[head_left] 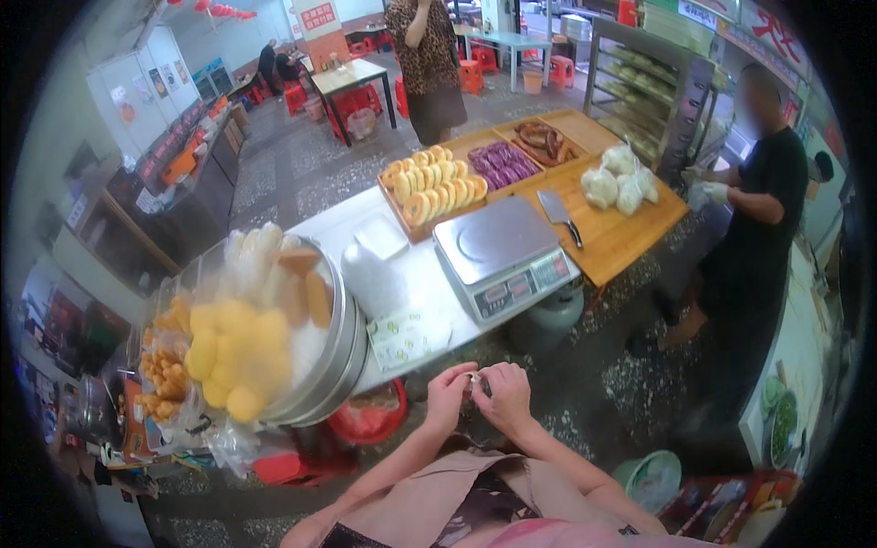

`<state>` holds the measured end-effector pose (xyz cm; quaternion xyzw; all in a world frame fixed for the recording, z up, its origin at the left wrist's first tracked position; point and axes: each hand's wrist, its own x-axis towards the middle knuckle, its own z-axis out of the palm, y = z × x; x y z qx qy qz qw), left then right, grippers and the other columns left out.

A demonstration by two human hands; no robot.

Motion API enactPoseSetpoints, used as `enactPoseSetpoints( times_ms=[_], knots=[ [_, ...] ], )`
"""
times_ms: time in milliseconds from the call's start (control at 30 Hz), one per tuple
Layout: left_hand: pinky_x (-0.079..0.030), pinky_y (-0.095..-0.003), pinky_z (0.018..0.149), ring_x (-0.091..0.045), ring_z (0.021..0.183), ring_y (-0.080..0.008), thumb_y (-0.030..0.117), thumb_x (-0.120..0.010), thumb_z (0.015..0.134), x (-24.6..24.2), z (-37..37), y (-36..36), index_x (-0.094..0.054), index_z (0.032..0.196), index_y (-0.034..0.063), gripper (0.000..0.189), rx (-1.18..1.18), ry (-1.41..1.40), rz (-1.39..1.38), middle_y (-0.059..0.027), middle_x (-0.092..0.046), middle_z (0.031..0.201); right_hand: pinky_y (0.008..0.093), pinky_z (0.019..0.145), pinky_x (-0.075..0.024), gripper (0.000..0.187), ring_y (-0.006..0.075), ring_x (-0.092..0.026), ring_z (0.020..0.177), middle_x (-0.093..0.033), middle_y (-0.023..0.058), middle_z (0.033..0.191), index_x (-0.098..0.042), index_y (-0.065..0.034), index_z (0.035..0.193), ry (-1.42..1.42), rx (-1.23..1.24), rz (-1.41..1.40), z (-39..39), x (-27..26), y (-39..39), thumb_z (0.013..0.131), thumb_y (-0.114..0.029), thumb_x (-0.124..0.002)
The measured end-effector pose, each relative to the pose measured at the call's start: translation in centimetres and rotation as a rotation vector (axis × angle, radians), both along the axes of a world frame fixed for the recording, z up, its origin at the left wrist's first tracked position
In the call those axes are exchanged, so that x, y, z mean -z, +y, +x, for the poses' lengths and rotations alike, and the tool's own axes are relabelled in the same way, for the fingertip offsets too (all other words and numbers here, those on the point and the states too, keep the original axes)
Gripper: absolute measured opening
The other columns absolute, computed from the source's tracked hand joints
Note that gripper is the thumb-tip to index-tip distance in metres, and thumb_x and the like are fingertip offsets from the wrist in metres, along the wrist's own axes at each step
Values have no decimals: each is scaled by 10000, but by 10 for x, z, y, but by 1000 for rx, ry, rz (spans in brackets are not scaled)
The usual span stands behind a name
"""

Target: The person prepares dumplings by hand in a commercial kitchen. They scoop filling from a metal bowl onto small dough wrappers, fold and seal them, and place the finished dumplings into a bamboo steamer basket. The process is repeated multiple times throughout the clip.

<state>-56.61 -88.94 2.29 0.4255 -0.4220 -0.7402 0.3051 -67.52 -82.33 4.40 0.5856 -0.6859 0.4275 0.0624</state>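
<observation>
My left hand [448, 397] and my right hand [505, 390] meet in front of my apron [438, 496], just off the near edge of the white table [421, 288]. Between their fingertips they pinch a small pale thing [474, 377], too covered to identify. Beyond them stands a digital scale [498, 240] with a bare metal pan. Left of it lie a stack of thin plastic bags [373, 277] and green-patterned paper sheets [404, 339]. A round metal steamer [349, 370] on the left holds yellow buns [236, 349], white rolls [253, 257] and brown blocks [308, 288], partly blurred by steam.
A cleaver [562, 216] and bagged white buns [620, 181] lie on a wooden board [610, 240]. Trays hold browned flat buns [435, 185], purple rolls [503, 164] and sausage-like brown food [545, 140]. A gloved co-worker [760, 171] stands right; another person [425, 68] stands beyond the table.
</observation>
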Motion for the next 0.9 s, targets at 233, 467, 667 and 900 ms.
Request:
enactPoseSetpoints(
  times_ms=[233,467,667,900],
  knots=[
    [-504,-228,695,-615,773,-104,57,-497,875,25,-46,-108,-619,1095,-17,263,111,116,26,-43,-645,913,369,627,-392,114,250,-516,707,-540,48,729,-591,-103,757,189,-148,5,-60,12,-102,693,-132,-681],
    [-532,-273,784,-634,815,-141,57,-494,872,12,-81,-191,-619,1081,-32,260,226,145,79,-68,-642,917,368,620,-387,100,244,-505,700,-507,40,698,-553,-112,715,279,-150,33,-99,2,-180,694,-142,-646],
    [-528,-304,821,-629,886,-188,37,-477,873,20,-89,-228,-596,1104,-69,281,307,104,141,-109,-630,973,354,610,-417,134,232,-517,681,-524,33,697,-558,-103,686,258,-191,33,-116,1,-213,658,-131,-686],
    [-525,-325,841,-624,919,-218,24,-463,867,6,-103,-247,-575,1112,-104,298,326,69,137,-137,-624,995,346,599,-420,127,227,-525,674,-529,30,686,-561,-104,674,328,-293,64,-141,-2,-237,655,-134,-683]
  ],
)
